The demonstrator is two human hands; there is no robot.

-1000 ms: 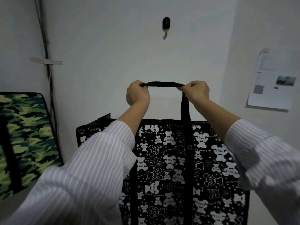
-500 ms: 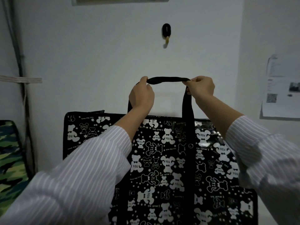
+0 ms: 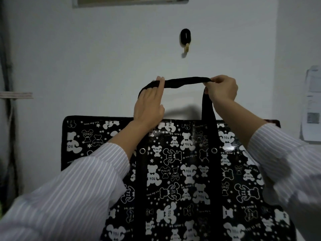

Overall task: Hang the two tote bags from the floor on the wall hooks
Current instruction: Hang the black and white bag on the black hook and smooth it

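A large black tote bag (image 3: 182,171) printed with white bears hangs in front of me against the white wall. Its black strap handle (image 3: 186,82) is stretched flat between my hands. My left hand (image 3: 149,103) holds the handle's left end with the fingers laid flat along it. My right hand (image 3: 223,89) pinches the right end. A black wall hook (image 3: 185,40) with a pale peg is fixed to the wall straight above the handle, a short gap away. The second bag is out of view.
A pale box edge (image 3: 132,0) runs along the top of the wall. Papers (image 3: 312,105) are stuck on the right wall. A dark cable (image 3: 7,66) with a strip of tape (image 3: 16,95) runs down the left edge.
Both hands have lifted the bag higher, bringing the handle closer under the hook. My left fingers have flattened along the strap. The camouflage bag at left has left the view.
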